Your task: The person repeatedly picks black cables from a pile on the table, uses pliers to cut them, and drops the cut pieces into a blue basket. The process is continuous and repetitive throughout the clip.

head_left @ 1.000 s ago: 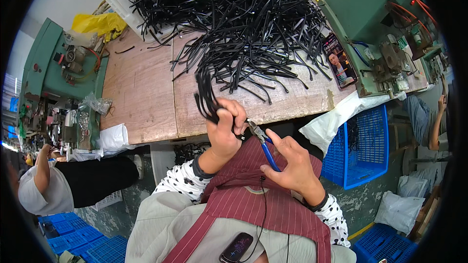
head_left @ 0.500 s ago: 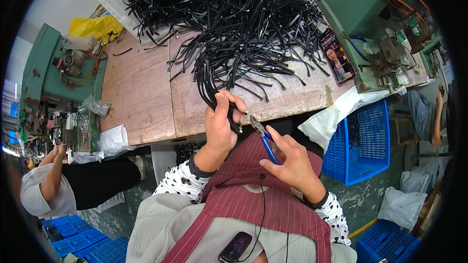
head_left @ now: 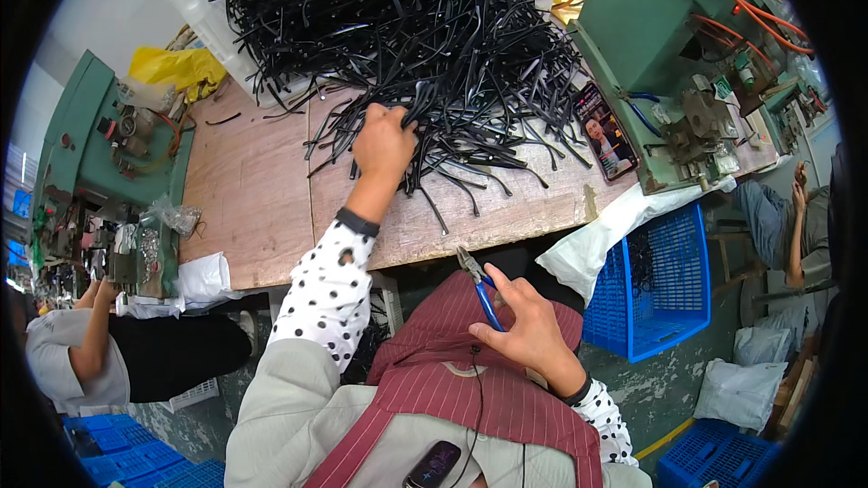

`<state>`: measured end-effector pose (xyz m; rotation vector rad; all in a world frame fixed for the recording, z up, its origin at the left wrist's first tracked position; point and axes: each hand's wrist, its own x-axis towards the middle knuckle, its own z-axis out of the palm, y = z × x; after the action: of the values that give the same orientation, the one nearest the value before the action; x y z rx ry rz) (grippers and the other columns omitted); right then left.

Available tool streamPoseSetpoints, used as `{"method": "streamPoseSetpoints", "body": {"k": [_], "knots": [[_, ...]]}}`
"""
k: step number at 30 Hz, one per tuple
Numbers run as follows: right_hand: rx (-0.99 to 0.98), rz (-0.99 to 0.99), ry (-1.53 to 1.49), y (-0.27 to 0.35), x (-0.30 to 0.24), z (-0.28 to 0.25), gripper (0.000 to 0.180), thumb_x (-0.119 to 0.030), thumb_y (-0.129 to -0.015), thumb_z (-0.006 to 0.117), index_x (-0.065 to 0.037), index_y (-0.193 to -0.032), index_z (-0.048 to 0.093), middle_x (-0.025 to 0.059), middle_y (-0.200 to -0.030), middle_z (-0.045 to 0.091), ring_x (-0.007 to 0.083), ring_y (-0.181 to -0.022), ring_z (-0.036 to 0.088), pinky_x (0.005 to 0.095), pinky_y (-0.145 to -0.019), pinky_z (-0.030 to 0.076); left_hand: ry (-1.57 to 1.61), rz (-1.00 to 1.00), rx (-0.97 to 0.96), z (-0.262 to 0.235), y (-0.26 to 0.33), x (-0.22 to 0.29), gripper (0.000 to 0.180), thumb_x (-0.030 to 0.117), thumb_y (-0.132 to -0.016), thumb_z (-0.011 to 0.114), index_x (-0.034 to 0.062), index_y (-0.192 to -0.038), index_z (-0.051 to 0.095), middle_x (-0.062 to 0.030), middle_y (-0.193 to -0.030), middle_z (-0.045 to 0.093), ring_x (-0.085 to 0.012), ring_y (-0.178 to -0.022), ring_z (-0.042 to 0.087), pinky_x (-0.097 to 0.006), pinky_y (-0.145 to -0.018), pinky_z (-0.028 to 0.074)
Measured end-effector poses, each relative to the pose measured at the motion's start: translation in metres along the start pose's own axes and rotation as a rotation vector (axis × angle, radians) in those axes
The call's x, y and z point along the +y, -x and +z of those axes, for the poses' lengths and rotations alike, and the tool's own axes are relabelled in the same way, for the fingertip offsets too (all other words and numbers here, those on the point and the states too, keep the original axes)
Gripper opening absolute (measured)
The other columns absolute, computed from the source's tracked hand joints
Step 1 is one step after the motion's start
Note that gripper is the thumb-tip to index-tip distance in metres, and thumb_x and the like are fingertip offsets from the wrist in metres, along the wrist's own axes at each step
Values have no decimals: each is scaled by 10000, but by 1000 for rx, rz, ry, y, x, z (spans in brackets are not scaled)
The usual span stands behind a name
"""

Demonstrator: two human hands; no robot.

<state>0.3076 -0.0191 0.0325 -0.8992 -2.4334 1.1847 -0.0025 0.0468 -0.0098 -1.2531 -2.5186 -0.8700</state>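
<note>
A worker's left hand [head_left: 384, 146] closes on strands at the near edge of a black strip pile [head_left: 407, 45] on the wooden bench [head_left: 262, 208]; the right hand [head_left: 524, 330] grips blue-handled pliers [head_left: 479, 289] over the lap. Pulling a small, untangled bunch likely serves best.

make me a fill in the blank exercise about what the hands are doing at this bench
1. The left hand reaches into the heap of ____ plastic strips on the wooden bench.
2. The right hand holds pliers with ____ handles over the lap.
3. A phone leans against the ____ machine on the person's right.
4. Below that end of the bench stands a ____ crate.

Missing words: black; blue; green; blue
</note>
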Motion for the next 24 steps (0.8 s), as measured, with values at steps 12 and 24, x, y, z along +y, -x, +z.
{"method": "streamPoseSetpoints", "body": {"k": [12, 24], "knots": [[58, -138, 88, -11, 4, 7, 860, -240, -603, 844, -99, -1373, 489, 90, -849, 526, 255, -714, 560, 359, -643, 490, 1206, -448, -253, -39, 111, -35, 204, 263, -967, 576, 63, -970, 535, -8, -767, 550, -85, -611, 507, -251, -591, 450], [101, -328, 321, -15, -16, -16, 842, -183, -560, 820, -109, -1343, 520, 113, -934, 556, 277, -785, 556, 365, -650, 465, 2198, -642, -1122, -84, 103, 16, 318, 359, -1037, 380, 76, -957, 502, -7, -700, 471, -41, -425, 379, -202, -377, 359]]}}
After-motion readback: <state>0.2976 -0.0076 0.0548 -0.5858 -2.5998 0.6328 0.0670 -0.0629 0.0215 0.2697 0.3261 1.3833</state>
